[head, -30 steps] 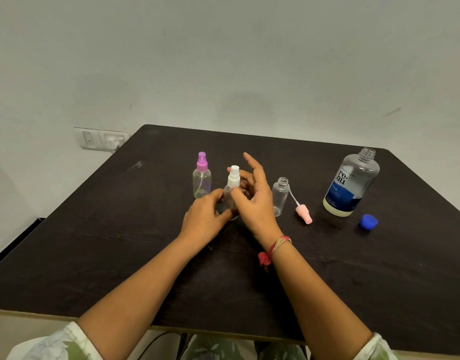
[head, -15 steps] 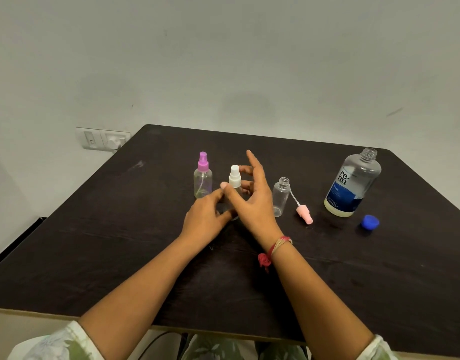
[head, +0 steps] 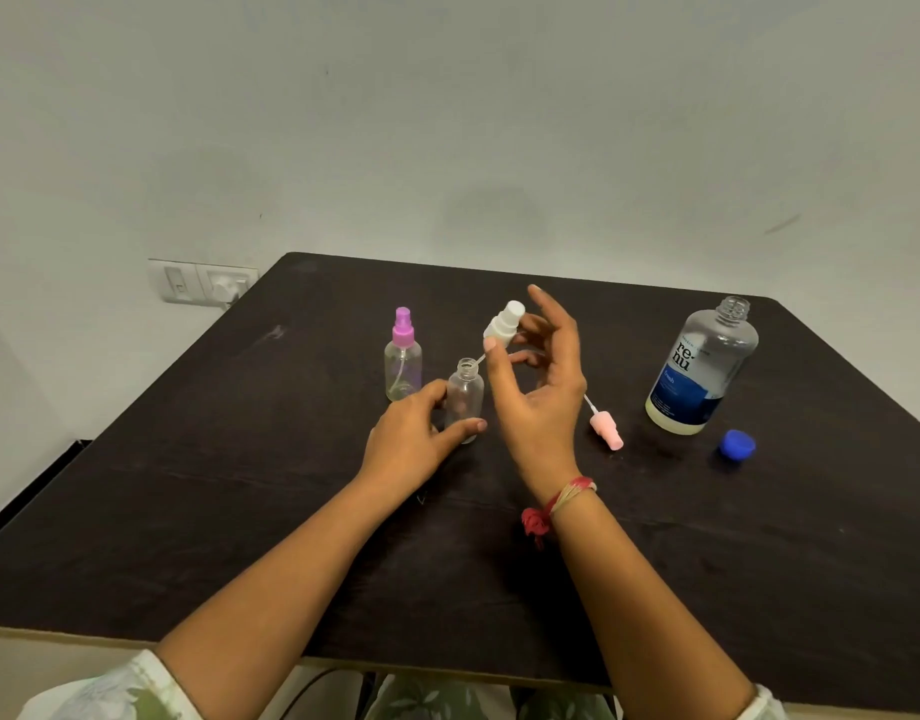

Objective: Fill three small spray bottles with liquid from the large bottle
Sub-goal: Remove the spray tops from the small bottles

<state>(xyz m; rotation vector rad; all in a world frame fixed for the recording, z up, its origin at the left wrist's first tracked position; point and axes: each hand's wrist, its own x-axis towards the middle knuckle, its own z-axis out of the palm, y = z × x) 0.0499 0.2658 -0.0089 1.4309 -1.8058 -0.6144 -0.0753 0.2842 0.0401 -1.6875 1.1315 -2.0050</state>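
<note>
Your left hand (head: 413,439) grips the open small clear bottle (head: 464,397) at its lower body, thumb in front and fingers behind, and the bottle stands upright on the dark table (head: 239,485) near its middle. Your right hand (head: 538,392) is raised just right of that bottle, pinching the white spray cap (head: 503,320) between thumb and fingers; the cap is lifted clear of the bottle's neck and tilted, its thin dip tube angling down toward the opening. The purple-capped spray bottle (head: 403,358) stands upright just left of the held bottle, cap fitted. A pink spray cap (head: 607,431) with its tube lies on the table to the right of your right hand; the third small bottle is hidden behind that hand. The large bottle (head: 702,368) stands uncapped at the right, a shallow layer of liquid in its base. Its blue cap (head: 737,445) lies just beside it, nearer you.
</note>
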